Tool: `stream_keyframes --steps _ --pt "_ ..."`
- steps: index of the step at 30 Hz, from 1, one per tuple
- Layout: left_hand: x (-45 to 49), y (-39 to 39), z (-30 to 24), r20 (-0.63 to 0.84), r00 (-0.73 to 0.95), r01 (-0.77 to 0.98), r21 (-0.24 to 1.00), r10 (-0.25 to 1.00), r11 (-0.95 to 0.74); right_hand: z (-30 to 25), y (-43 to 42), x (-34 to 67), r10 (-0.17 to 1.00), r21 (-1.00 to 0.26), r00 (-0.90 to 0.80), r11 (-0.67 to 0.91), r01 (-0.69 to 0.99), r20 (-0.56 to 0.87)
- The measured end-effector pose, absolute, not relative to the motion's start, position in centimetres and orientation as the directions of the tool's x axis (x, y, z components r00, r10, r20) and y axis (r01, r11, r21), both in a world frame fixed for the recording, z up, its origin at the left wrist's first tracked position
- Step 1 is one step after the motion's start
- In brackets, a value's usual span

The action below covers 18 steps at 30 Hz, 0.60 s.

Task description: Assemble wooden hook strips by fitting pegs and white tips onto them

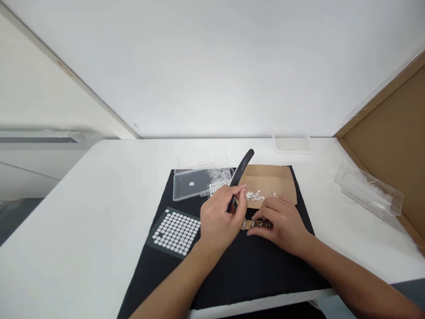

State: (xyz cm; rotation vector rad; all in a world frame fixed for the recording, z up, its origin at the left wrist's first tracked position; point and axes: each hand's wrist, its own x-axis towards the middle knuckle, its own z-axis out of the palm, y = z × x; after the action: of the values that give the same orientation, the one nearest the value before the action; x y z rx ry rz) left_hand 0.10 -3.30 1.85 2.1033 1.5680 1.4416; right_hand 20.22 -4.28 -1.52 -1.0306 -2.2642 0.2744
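My left hand (221, 217) is closed on a dark, curved nail file (244, 166) that points up and away. Thumb and index finger are pinched together near it. My right hand (285, 221) rests lower on the black mat (252, 270), its thumb and fingers closed around a narrow brown and gold strip (257, 224) with small shiny parts. The strip's left end is partly hidden by my left hand. Just beyond my hands lies a cardboard tray (272, 177) with small white pieces (255, 195) in it.
Left on the mat is a dark card (177, 232) with rows of white ovals. Behind it sits a clear plastic box (189, 184) with thin white pieces. Another clear container (292, 145) stands at the back. More clear boxes (370, 190) lie right, by a brown cardboard panel (395, 133).
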Motion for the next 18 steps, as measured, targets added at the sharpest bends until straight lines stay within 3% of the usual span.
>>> stream_keyframes --steps 18 --pt "0.19 -3.12 1.51 0.627 0.020 0.647 0.586 0.779 -0.488 -0.93 -4.45 20.23 0.714 -0.370 -0.524 0.694 0.618 0.464"
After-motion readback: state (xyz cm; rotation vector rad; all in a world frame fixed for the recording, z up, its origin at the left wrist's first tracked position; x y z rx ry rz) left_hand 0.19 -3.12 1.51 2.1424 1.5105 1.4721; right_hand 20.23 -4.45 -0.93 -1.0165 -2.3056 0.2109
